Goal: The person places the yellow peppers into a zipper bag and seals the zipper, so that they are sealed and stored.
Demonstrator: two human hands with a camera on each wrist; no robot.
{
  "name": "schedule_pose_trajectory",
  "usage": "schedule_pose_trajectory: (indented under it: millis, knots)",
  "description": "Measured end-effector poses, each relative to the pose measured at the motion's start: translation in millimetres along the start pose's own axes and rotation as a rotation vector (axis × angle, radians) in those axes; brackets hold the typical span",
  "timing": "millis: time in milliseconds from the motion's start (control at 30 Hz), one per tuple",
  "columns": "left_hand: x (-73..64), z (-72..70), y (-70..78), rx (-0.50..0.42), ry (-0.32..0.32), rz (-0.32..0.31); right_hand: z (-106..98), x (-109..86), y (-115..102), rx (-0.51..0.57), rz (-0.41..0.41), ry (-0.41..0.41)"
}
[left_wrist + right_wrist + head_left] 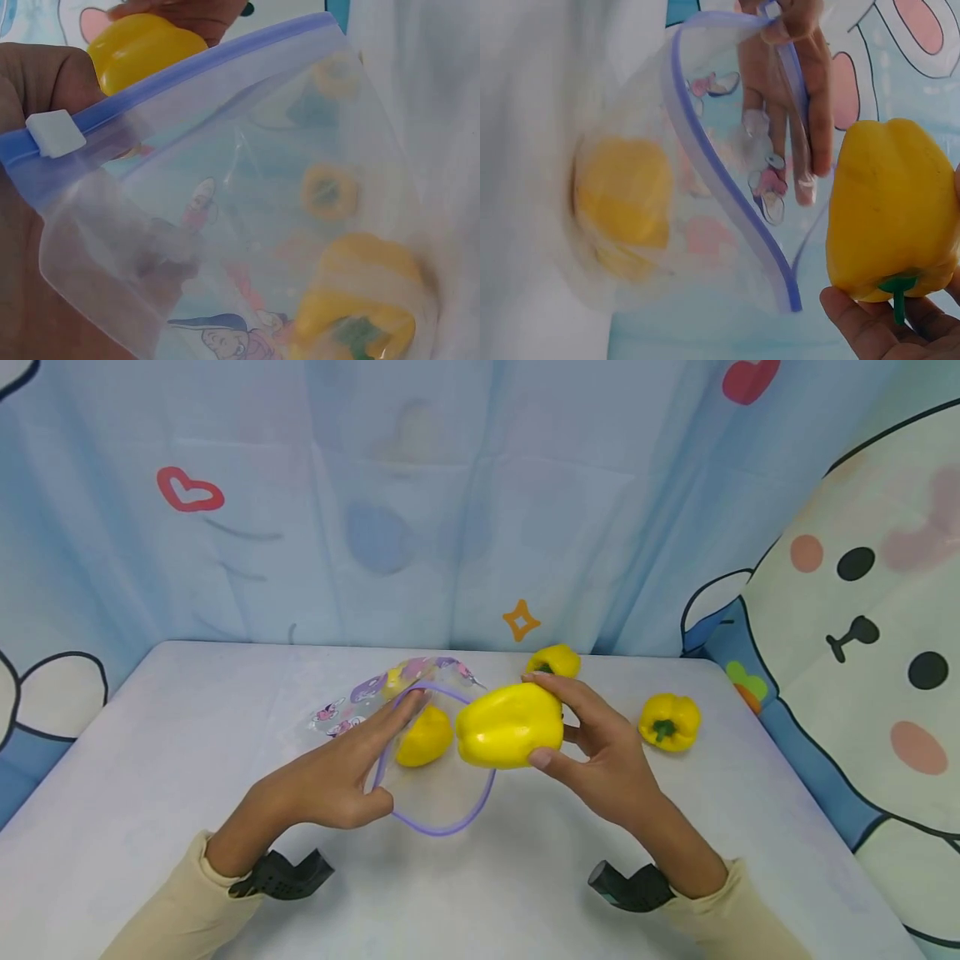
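A clear zip bag (442,794) with a purple rim stands with its mouth spread wide. One yellow bell pepper (425,737) lies inside it, seen through the film in the left wrist view as a pepper (358,289) with a green stem. My left hand (341,770) holds the bag's left rim, thumb on the near side and long fingers along the edge, close to the white slider (56,133). Another yellow bell pepper (510,725) is gripped on its side by my right hand (603,752), at the right of the bag's mouth. Its green stem (898,300) points toward that palm.
Two more yellow bell peppers lie on the white table (540,860): one pepper (553,660) at the back edge behind my right hand, one pepper (670,722) to the right. A blue printed curtain (375,527) hangs behind the table.
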State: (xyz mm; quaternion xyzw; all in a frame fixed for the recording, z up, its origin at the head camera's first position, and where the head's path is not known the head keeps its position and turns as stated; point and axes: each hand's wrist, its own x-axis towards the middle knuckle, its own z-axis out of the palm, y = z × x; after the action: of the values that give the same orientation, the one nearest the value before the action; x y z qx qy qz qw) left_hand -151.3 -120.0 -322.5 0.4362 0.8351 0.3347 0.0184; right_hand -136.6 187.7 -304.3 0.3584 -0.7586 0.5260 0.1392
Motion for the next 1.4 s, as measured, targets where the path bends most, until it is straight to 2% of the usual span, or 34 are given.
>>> schedule_pose_trajectory:
  millis: [233, 500, 700, 833, 1100, 1300, 1400]
  knots:
    - [-0.2, 0.1, 0.7, -0.009, -0.002, -0.010, 16, -2.7, 3, 0.034, -0.095, -0.083]
    - [-1.1, 1.0, 0.0, -0.009, -0.001, -0.012, 34, -5.3, 11, 0.058, -0.110, -0.163]
    - [-1.8, 1.9, -0.1, -0.007, -0.001, -0.003, 42, -8.2, 15, 0.002, -0.161, -0.175]
    - [-2.4, 2.4, 0.9, -0.013, -0.002, -0.012, 46, -9.9, 17, -0.063, -0.189, -0.214]
    - [-1.3, 3.0, 1.5, -0.020, -0.020, -0.009, 52, -13.2, 20, -0.116, -0.122, -0.268]
    - [-1.8, 2.1, 2.2, 0.003, -0.027, -0.012, 52, -12.7, 23, -0.234, -0.077, -0.275]
    - [-1.9, 1.8, 2.7, 0.012, -0.029, -0.022, 51, -12.3, 26, -0.259, -0.061, -0.271]
